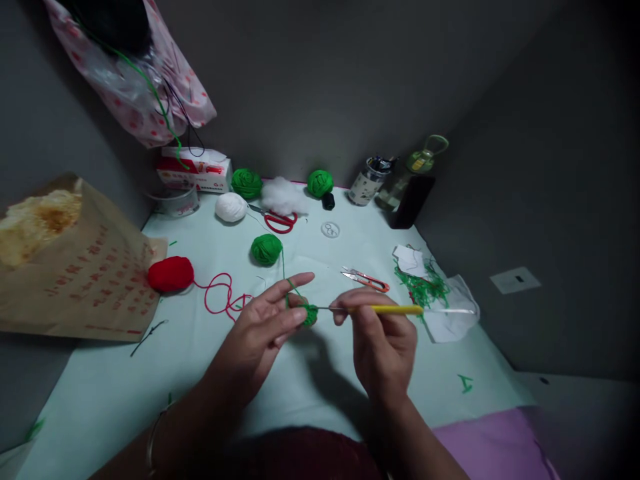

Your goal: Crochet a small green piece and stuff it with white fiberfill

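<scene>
My left hand (267,323) pinches a small piece of green crochet (311,315) between thumb and fingers. Its index finger is stretched out, with green yarn running over it from a green yarn ball (267,249) just behind. In my right hand (383,337) is a crochet hook (395,309) with a yellow handle, held like a pencil. The hook's thin metal shaft points left and its tip meets the crochet piece; whether it sits inside a stitch is too small to tell. Orange-handled thread snips (367,279) lie on the table beyond my right hand.
Left stand a paper bag with bread (95,267) and a red yarn ball (171,274). Along the back are red-handled scissors (280,222), white yarn (231,207), stuffing (285,197), a pen holder (366,185) and a bottle (393,193). Green yarn scraps (425,287) lie right.
</scene>
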`<state>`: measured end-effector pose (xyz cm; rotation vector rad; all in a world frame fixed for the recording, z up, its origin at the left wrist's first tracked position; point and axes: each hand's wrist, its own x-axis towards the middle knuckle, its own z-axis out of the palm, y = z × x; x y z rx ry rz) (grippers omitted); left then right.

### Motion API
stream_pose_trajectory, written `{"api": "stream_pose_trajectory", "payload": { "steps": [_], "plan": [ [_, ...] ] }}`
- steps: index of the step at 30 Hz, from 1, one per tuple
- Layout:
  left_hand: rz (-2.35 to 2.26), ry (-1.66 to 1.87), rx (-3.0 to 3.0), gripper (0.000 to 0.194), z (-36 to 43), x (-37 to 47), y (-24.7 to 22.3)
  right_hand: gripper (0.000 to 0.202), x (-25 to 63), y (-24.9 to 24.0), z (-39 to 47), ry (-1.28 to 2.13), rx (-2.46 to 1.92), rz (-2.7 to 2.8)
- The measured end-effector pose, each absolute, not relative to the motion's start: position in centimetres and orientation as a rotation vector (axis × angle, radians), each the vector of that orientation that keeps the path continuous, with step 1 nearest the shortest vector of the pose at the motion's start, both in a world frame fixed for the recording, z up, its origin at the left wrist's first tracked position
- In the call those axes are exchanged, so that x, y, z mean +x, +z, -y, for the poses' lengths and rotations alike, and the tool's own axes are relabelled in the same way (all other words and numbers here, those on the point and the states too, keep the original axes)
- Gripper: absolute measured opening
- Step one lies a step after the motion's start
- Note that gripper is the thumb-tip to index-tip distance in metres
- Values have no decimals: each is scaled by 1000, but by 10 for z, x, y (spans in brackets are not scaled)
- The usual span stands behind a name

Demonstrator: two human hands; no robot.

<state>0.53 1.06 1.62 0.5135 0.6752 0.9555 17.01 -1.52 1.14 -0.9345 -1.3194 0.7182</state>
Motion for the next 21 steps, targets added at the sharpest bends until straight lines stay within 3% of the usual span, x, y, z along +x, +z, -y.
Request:
{"api": "stream_pose_trajectory", "payload": {
  "steps": [5, 11, 15, 18, 21],
  "plan": [
    [-809, 1038, 648, 42, -4, 12, 20, 25, 163, 10, 11, 751, -952, 1407],
    [-684, 962, 497, 46, -7, 11, 13, 40, 168, 1, 19, 225, -982, 1781],
    [-613, 872, 389, 34, -11, 5, 11, 30, 173, 5, 16, 553, -966, 1484],
    [-663, 942, 511, 38, -9, 6, 11, 23, 170, 10, 11, 833, -914, 1297],
    [-713, 947, 663, 43, -7, 8, 10, 20, 167, 9, 10, 887, -947, 1335]
  ]
}}
